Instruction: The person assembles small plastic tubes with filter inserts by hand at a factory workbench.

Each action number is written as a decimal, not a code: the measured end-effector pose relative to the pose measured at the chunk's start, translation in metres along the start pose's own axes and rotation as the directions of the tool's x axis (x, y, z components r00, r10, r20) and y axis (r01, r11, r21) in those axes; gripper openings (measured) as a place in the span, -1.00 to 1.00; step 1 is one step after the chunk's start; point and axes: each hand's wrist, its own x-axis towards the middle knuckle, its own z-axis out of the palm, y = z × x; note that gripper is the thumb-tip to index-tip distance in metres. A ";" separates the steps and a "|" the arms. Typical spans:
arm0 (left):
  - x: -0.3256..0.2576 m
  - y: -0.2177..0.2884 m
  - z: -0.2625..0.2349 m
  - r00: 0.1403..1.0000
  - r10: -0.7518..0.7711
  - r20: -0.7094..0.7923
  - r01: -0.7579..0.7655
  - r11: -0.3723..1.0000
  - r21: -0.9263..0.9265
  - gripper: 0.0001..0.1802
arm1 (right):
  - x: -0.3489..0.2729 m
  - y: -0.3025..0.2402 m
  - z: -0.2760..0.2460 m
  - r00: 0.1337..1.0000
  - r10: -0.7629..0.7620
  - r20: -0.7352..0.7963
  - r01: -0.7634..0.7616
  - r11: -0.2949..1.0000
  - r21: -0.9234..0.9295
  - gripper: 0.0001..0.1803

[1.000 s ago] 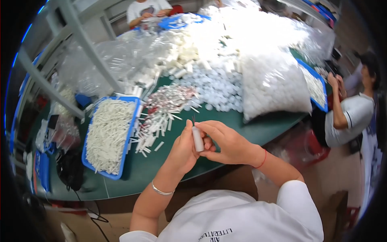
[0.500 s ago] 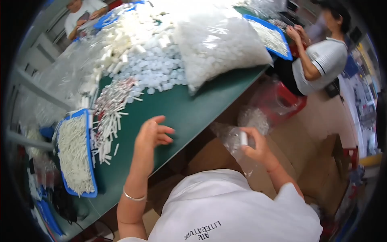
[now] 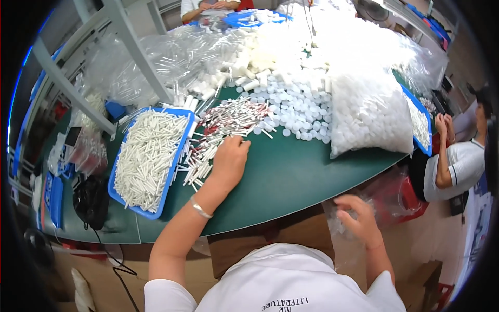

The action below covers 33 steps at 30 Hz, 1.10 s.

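Note:
My left hand (image 3: 230, 161) reaches over the green table with fingers curled down at the near edge of a pile of thin white sticks with dark and reddish parts (image 3: 223, 125). What its fingertips pinch, if anything, is hidden behind the hand. Off the table's front edge, my right hand (image 3: 359, 221) hangs with fingers bent and apart, and nothing shows in it. Beyond the left hand lie many pale translucent discs (image 3: 296, 106). To its left sits a blue tray (image 3: 183, 151) heaped with short white sticks.
A bulging clear bag of white pieces (image 3: 371, 114) stands right of the discs. White cylinders (image 3: 251, 85) heap up behind. Grey metal bars (image 3: 138, 57) rise at left, near a black bag (image 3: 91, 200). A co-worker (image 3: 455, 161) sits at right beside a red container (image 3: 408, 195).
My view has swung left. My left hand has come down onto the stick pile. The white cylinder that my right hand held is out of it, and those fingers have spread.

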 end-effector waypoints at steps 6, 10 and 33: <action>0.004 0.001 0.011 1.000 -0.020 0.021 0.019 0.998 0.056 -0.91 | 0.176 -0.044 0.073 0.858 -0.514 0.012 0.506 0.840 -0.194 -0.86; -0.008 0.018 0.000 0.999 -0.014 0.051 0.017 0.999 -0.042 -0.89 | 0.265 -0.041 0.132 0.769 -0.639 0.027 0.617 0.729 -0.296 -0.89; -0.010 0.008 -0.030 0.734 -0.571 0.367 0.453 0.009 -0.891 -0.76 | 0.231 -0.062 0.119 0.968 -0.103 0.230 -0.066 0.777 0.626 -0.78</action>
